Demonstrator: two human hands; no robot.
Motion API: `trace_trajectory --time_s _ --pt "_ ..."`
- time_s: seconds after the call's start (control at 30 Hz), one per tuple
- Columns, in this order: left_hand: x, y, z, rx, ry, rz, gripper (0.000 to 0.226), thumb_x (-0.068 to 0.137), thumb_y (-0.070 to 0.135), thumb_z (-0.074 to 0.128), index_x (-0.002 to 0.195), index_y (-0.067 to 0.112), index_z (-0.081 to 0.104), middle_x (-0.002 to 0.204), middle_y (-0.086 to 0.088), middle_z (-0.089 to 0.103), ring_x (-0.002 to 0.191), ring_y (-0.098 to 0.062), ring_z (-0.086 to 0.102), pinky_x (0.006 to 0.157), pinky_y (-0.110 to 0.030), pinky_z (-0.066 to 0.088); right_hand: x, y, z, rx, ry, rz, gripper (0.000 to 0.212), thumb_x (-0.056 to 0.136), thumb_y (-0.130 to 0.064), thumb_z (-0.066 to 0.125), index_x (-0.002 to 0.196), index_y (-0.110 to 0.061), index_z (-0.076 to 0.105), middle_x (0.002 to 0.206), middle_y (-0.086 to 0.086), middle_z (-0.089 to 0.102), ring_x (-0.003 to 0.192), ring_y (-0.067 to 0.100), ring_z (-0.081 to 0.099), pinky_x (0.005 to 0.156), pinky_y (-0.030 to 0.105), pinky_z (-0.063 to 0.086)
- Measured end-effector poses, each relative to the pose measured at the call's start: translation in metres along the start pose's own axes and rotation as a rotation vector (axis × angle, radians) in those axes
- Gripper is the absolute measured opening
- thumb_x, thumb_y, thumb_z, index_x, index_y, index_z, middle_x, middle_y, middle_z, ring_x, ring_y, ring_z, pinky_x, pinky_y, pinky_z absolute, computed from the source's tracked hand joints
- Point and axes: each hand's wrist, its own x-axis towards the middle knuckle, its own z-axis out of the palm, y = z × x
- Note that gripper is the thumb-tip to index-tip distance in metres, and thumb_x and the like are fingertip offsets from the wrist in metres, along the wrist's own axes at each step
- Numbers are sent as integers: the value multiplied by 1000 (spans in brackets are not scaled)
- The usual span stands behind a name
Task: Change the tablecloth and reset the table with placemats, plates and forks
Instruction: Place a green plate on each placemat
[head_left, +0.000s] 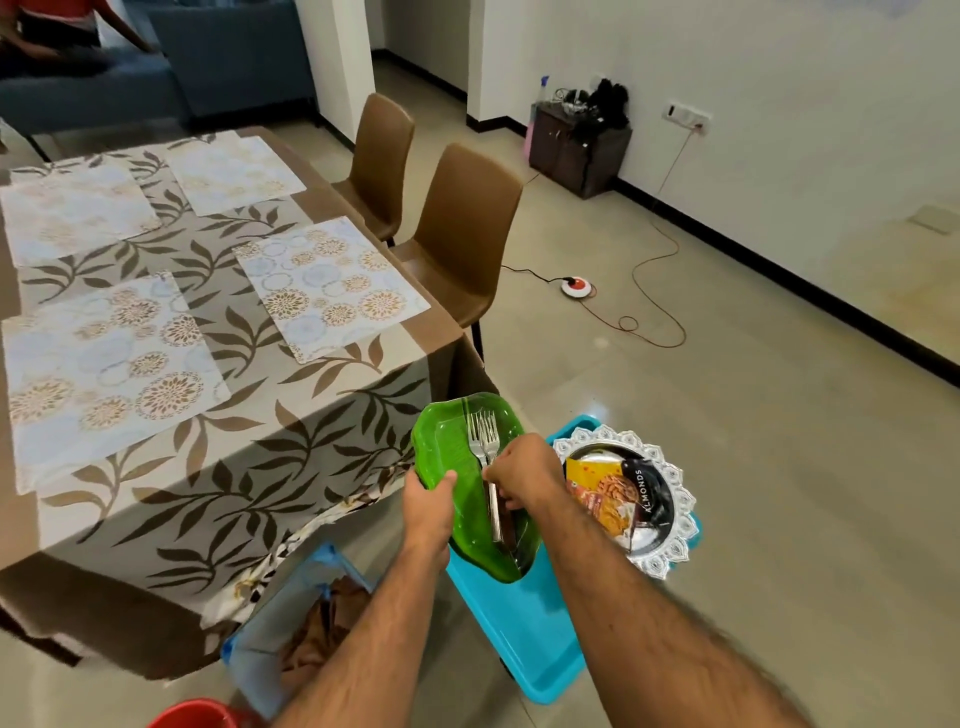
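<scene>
Head view: I'm holding the green leaf-shaped plate (457, 467) by its near rim, left hand (430, 506) clamped on it, over the blue tray (524, 634). My right hand (522, 470) is pinching the forks (485, 447) lying in it. Plate is looking light, stiff, slick plastic; forks likely sliding, so I'm gripping handles. Four placemats (332, 286) are lying on the tablecloth (249, 467). Silver dish (644, 499) is holding an almonds packet (613, 493).

Even, soft daylight is seen; glare is cast on the floor (602, 405) beyond the hands, and edges are bent and blurred
</scene>
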Motion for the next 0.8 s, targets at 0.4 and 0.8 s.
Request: trace_trajectory --time_s 0.4,0.8 --pt "-11 -15 42 -37 5 7 21 95 13 57 115 14 54 105 -10 65 96 -25 65 81 -42 58 9 27 -12 -235 187 -153 18 86 -23 66 103 -16 67 103 5 67 91 24 64 67 27 44" --pt "14 -60 91 8 54 2 21 94 12 58 114 16 53 105 -10 65 94 -26 64 84 -44 57 59 69 -13 -262 189 -146 16 87 -15 62 102 -10 64 106 9 69 100 28 64 81 32 52"
